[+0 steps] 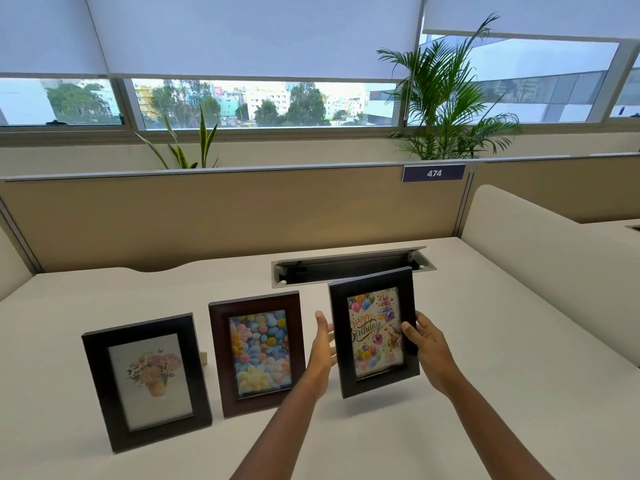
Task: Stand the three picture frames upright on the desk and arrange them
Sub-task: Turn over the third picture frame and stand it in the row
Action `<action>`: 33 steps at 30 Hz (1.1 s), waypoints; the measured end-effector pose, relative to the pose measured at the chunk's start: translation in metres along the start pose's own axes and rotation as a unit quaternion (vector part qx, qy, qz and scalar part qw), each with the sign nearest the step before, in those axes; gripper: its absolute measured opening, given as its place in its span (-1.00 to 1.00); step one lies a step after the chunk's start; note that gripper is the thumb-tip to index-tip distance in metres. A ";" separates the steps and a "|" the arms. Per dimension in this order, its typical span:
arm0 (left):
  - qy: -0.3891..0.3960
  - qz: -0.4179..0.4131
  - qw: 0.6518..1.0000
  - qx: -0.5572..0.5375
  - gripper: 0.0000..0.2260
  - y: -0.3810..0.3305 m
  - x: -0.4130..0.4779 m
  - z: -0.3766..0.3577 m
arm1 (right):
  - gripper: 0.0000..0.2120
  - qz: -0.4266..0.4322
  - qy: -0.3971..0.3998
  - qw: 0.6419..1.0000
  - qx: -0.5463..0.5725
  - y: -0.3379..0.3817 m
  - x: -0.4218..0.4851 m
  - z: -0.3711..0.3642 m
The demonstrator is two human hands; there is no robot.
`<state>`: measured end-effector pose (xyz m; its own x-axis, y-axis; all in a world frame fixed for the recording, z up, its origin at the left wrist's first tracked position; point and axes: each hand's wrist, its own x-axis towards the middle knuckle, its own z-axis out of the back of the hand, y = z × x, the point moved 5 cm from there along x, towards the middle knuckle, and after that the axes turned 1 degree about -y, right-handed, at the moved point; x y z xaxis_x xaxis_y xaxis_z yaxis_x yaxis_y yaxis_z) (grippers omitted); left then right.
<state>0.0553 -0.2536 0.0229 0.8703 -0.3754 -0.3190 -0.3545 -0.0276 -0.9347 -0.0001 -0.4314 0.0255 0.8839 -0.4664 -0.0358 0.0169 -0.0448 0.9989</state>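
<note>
The birthday frame sat between the two hands, tilted slightly, its lower edge seemingly just above the desk. The right hand gripped its right border, thumb across the front and the other fingers hidden behind. The left hand was beside its left border with fingers spread and straight, holding nothing; whether it touched the frame could not be told. Left of the birthday frame stood the daisy frame, upright, and further left the bouquet frame, also upright on its prop. Behind the birthday frame a cable hatch lay open in the white desk, then a tan partition carrying a 474 label, with plants and blinds beyond. Both bare forearms reached forward from below.
</note>
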 end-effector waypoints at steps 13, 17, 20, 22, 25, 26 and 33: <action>-0.033 -0.054 0.998 0.027 -0.48 0.018 -0.002 -0.010 | -0.68 0.022 -0.031 0.999 0.003 -0.001 0.007 -0.016; -0.051 -0.069 0.996 0.033 -0.50 0.020 -0.007 -0.007 | -0.67 0.016 -0.035 0.999 -0.001 -0.006 0.008 -0.020; -0.048 -0.068 0.996 0.042 -0.51 0.021 -0.009 -0.006 | -0.65 0.008 -0.041 0.999 -0.005 -0.012 0.006 -0.021; -0.047 -0.066 0.995 0.052 -0.50 0.021 -0.011 -0.005 | -0.66 0.006 -0.042 0.999 -0.005 -0.015 0.006 -0.022; -0.045 -0.064 0.995 0.060 -0.51 0.022 -0.015 -0.004 | -0.65 0.000 -0.041 0.999 -0.011 -0.019 0.005 -0.023; -0.046 -0.063 0.995 0.063 -0.51 0.023 -0.017 -0.003 | -0.64 -0.002 -0.038 0.999 -0.014 -0.020 0.005 -0.023; -0.057 -0.055 0.991 0.106 -0.53 0.020 -0.022 0.002 | -0.58 -0.018 -0.032 0.999 -0.027 -0.024 0.004 -0.026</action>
<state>0.0302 -0.2446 0.0111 0.9373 -0.2725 -0.2173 -0.1855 0.1376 -0.9730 0.0150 -0.4086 0.0020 0.8503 -0.5215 -0.0716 0.0741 -0.0162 0.9971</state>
